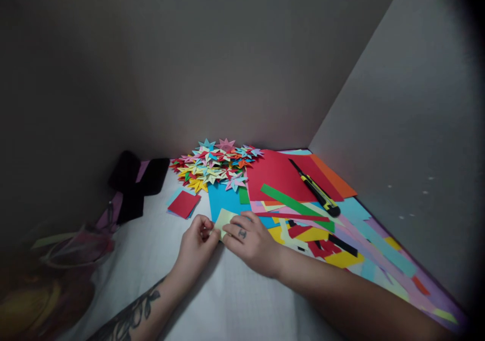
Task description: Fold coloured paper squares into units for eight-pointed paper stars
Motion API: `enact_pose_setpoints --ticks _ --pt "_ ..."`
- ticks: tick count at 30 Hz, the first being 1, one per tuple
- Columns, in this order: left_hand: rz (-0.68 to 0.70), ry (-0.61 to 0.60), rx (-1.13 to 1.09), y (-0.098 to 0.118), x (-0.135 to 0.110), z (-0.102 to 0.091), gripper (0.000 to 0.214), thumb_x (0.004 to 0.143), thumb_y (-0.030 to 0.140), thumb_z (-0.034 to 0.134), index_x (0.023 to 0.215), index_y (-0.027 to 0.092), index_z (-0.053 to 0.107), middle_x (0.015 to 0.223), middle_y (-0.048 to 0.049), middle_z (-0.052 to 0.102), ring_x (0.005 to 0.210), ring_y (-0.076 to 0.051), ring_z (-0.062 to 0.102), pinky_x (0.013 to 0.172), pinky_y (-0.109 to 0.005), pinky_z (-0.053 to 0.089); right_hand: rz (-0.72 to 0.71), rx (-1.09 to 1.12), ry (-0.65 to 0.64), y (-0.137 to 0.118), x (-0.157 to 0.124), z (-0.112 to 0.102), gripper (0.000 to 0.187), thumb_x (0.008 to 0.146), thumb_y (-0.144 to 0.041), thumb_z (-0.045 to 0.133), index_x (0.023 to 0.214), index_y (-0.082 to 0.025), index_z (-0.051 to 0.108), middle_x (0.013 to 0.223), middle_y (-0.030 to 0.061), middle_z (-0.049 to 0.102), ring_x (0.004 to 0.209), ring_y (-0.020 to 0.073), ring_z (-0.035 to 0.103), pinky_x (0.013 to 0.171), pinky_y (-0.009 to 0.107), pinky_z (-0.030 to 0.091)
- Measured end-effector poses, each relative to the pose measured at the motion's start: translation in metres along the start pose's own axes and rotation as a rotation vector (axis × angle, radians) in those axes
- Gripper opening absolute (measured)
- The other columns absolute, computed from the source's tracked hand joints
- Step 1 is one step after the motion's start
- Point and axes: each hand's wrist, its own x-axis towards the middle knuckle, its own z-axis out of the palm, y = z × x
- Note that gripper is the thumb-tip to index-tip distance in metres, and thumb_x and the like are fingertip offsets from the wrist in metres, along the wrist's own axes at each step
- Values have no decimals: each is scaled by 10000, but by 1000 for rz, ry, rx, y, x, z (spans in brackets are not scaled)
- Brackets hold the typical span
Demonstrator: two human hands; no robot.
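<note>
A small pale yellow-green sheet of paper [226,218] is held between my two hands above the white work surface. My left hand [197,240] pinches its lower left edge with thumb and fingers. Curled over its right side, my right hand [252,242] presses the paper with the fingertips. The paper's lower part is hidden by the fingers, so I cannot tell whether it is folded there. Just beyond it lies a blue sheet [222,199]. To the left rests a small stack of square papers with a red square [184,203] on top.
A heap of folded paper stars [215,164] stands against the back wall. A yellow and black utility knife [316,189] lies on a large red sheet [273,172]. Coloured strips and scraps [326,235] cover the right side. A black object [140,184] sits at left.
</note>
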Motion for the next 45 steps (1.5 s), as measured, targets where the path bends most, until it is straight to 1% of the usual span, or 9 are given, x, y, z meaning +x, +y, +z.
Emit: enact_pose_setpoints --ticks 6,10,13,18,22,28,32,37,45 --pt "44 -27 89 0 1 -3 97 791 232 527 770 203 437 642 59 475 571 -104 502 544 -211 409 23 -65 -66 13 -2 -2 182 888 -107 490 768 -172 610 796 48 618 750 172 453 667 323 306" --pt "245 -79 279 -5 2 -6 84 804 178 508 879 179 545 952 -50 584 751 -138 569 654 -260 474 -18 10 -211 26 -9 6 132 892 -142 512 822 -171 621 799 47 618 741 171 458 645 310 302" --pt "409 -103 469 -5 3 -9 224 821 139 483 1005 187 602 1246 -117 495 924 -176 573 786 -330 489 -34 64 -293 30 -12 11 113 898 -167 514 862 -176 621 851 50 633 790 176 488 661 302 320" --pt "666 -83 877 2 -1 -12 226 825 142 529 981 228 670 1261 -92 557 1181 -307 456 934 -488 398 -41 118 -312 33 -12 14 132 904 -173 501 884 -178 631 887 51 651 817 173 515 692 301 355" --pt "773 -47 1027 4 -7 -13 179 854 192 532 950 229 679 1297 -61 561 1240 -333 421 980 -541 324 -36 195 -253 33 -14 15 173 909 -155 478 882 -179 648 914 42 669 848 168 541 722 304 385" --pt "781 -226 1100 1 -20 -18 249 872 153 496 1078 165 635 1082 -71 681 1001 -241 592 845 -394 455 -19 314 -199 31 -16 19 191 909 -156 472 900 -197 658 960 39 693 905 161 582 749 294 417" --pt "795 -271 1137 3 -29 -24 278 839 112 513 1099 124 611 1083 -98 664 983 -252 585 824 -399 474 -54 376 -190 29 -14 20 200 918 -160 464 890 -197 658 943 29 704 918 147 595 753 278 427" --pt "726 -340 1125 5 -30 -26 255 841 118 502 1074 139 603 939 -90 651 902 -238 585 779 -397 494 -54 375 -233 29 -14 20 178 916 -193 496 884 -222 669 963 17 703 957 148 575 787 293 418" --pt "790 -338 1071 -2 -27 -27 285 851 104 474 1107 152 587 1099 -106 635 1051 -265 563 853 -423 490 18 424 -251 35 -16 21 175 867 -112 526 917 -214 659 999 29 689 955 167 559 820 318 427"
